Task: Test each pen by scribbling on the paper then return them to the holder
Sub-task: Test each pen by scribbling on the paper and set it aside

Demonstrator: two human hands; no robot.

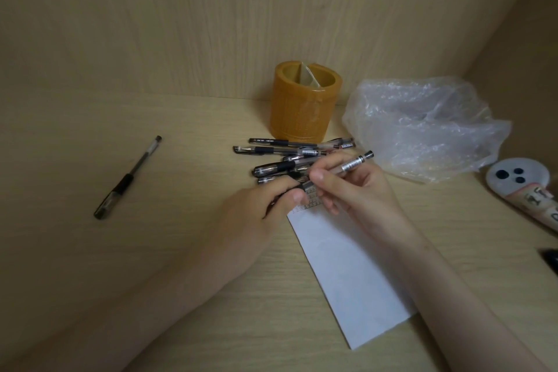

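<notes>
An orange-brown cylindrical pen holder (pixel 305 106) stands at the back of the desk with nothing showing in it. Several black gel pens (pixel 290 149) lie in a pile just in front of it. My right hand (pixel 356 190) grips one clear-barrelled pen (pixel 353 164), its tip pointing down at the top of a white paper (pixel 347 269). My left hand (pixel 259 214) pinches a dark piece at the pen's tip end, perhaps its cap. One capped pen (pixel 128 178) lies alone far to the left.
A crumpled clear plastic bag (pixel 428 127) sits right of the holder. A white round object with dark dots and a printed tube (pixel 525 187) lie at the right edge. Wooden walls close the desk at the back and right.
</notes>
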